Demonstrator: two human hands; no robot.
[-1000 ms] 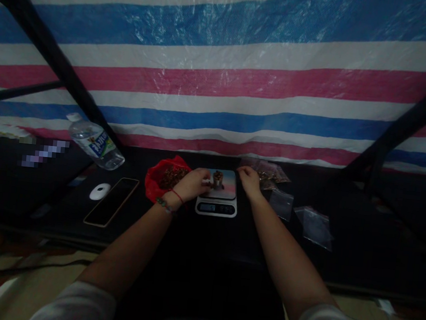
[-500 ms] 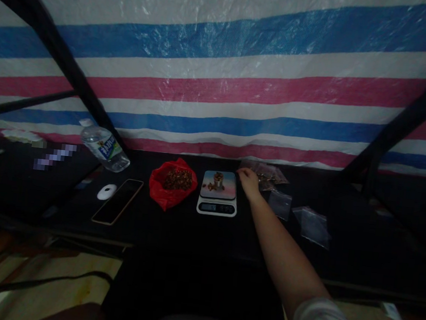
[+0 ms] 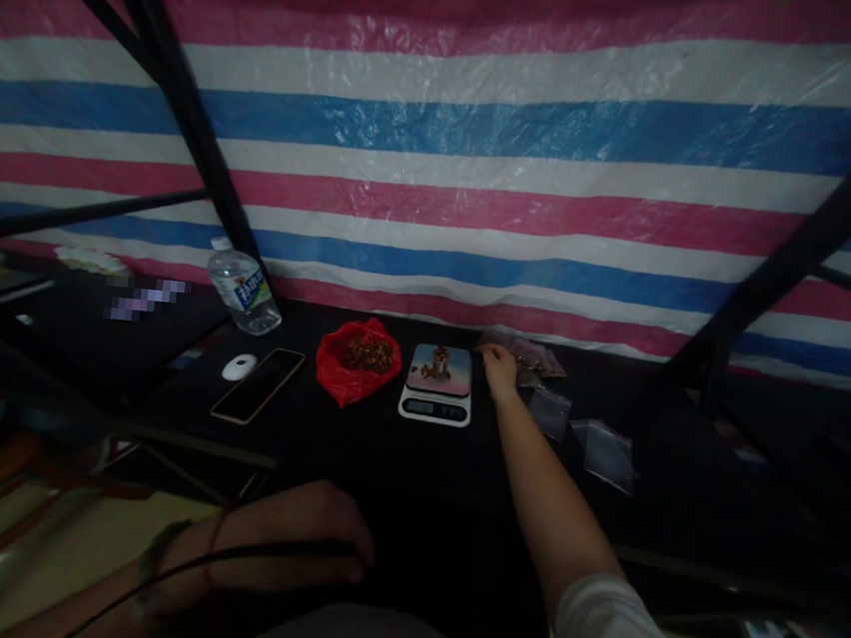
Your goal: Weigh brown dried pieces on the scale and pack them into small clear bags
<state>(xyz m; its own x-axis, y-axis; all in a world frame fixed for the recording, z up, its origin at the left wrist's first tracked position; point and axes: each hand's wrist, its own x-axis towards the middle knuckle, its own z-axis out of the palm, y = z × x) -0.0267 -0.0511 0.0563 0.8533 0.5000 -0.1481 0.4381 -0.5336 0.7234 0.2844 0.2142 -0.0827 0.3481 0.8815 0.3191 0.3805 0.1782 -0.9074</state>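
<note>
My right hand [image 3: 499, 368] reaches forward to the right of a white kitchen scale [image 3: 436, 411]. Its fingers are pinched together; what they hold, if anything, is too small to make out. On the scale's plate stands a small cup [image 3: 440, 363] of brown pieces, with a few loose pieces around it. Just behind and beside this hand lie clear plastic bags [image 3: 542, 358] with brown contents. My left hand [image 3: 307, 528] is low over my lap, fingers curled and mostly hidden, a thin black cable [image 3: 275, 549] crossing it.
Left of the scale is an open red bag [image 3: 340, 381] of brown pieces. Farther left are a phone [image 3: 260, 385], a white rounded object [image 3: 239, 367] and a clear bottle [image 3: 246, 287]. Flat clear bags [image 3: 608, 455] lie at right. A striped sheet [image 3: 482, 204] hangs behind, with dark poles at both sides.
My left hand has come into view at the lower left. My view has shifted, so the table things appear moved slightly. My right hand stays beside the scale.
</note>
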